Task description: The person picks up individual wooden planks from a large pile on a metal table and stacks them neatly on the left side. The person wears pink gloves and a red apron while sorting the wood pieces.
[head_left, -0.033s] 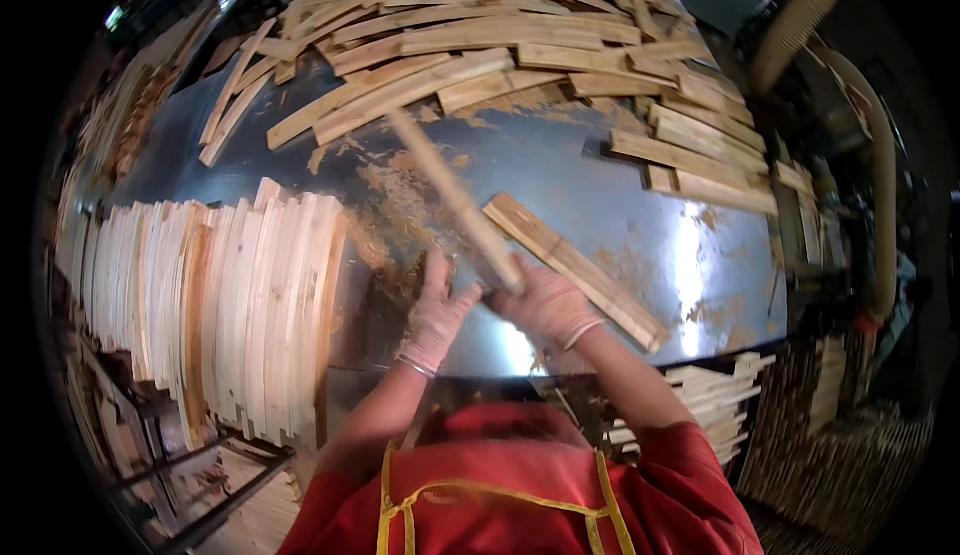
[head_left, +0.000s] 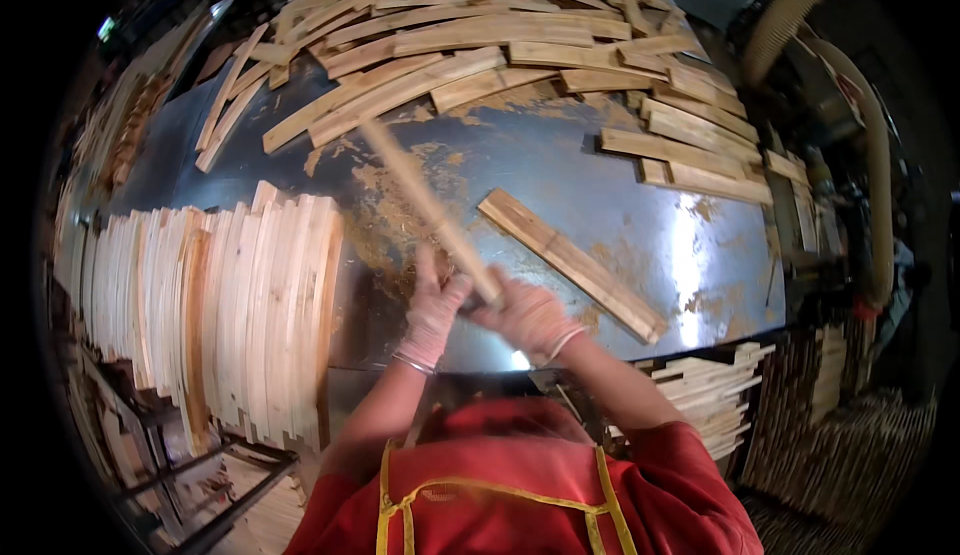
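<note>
My gloved right hand (head_left: 530,317) is wrapped round the near end of a narrow wooden strip (head_left: 425,205). The strip slants up and away to the left above the metal tabletop, blurred by motion. Just left of it is my gloved left hand (head_left: 435,305), thumb and fingers apart and close to the strip's underside; whether they touch it is hard to tell. To the right of my hands a single wooden board (head_left: 570,265) lies flat and diagonal on the metal table (head_left: 540,145).
A tight row of upright pale strips (head_left: 265,305) stands at the left. Loose boards (head_left: 490,35) are heaped across the table's far side, with more boards (head_left: 690,150) at the right. Wood shavings (head_left: 385,190) litter the tabletop. Stacked strips (head_left: 700,395) sit below its near right edge.
The strip and my right hand have shifted slightly to the left. My left hand has moved a little, its fingers still apart.
</note>
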Action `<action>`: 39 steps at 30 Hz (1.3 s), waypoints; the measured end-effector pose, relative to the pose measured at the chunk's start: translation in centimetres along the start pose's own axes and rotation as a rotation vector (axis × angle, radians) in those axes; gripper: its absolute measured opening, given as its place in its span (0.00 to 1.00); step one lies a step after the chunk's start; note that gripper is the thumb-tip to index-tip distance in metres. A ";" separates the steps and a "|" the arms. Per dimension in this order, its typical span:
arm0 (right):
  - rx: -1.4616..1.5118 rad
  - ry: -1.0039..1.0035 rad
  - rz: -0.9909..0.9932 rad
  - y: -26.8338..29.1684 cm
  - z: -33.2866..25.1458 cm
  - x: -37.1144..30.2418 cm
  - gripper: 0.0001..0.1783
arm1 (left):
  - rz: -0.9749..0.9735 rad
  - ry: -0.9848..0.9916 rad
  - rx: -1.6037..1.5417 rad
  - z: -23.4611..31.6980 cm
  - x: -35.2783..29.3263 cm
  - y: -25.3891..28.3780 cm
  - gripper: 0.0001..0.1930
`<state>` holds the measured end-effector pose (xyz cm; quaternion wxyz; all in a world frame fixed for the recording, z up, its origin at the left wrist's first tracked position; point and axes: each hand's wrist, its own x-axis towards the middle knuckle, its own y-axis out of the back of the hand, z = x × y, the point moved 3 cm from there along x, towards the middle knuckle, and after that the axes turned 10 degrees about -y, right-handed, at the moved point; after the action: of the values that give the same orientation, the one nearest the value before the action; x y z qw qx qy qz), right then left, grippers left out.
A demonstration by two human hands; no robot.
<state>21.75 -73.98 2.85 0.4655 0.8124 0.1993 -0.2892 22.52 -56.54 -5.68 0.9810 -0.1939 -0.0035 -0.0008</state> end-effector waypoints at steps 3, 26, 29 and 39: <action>0.160 0.260 0.111 -6.3 0.0 -0.5 0.50 | 0.203 0.258 0.199 0.1 0.9 4.8 0.41; 0.353 0.066 0.472 16.3 20.5 12.9 0.43 | -0.117 0.004 1.549 -5.0 -2.0 0.8 0.47; -0.041 0.009 0.848 24.7 27.2 18.4 0.35 | -0.322 -0.217 1.597 -6.5 -0.7 -0.2 0.43; -0.489 0.090 0.936 19.3 26.9 17.4 0.29 | -0.414 -0.270 1.769 -6.2 0.3 -0.8 0.38</action>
<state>38.67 -105.88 -6.94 0.7115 0.6939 -0.1033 0.0396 22.88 -59.61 -11.11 0.7434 0.6336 -0.1519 -0.1508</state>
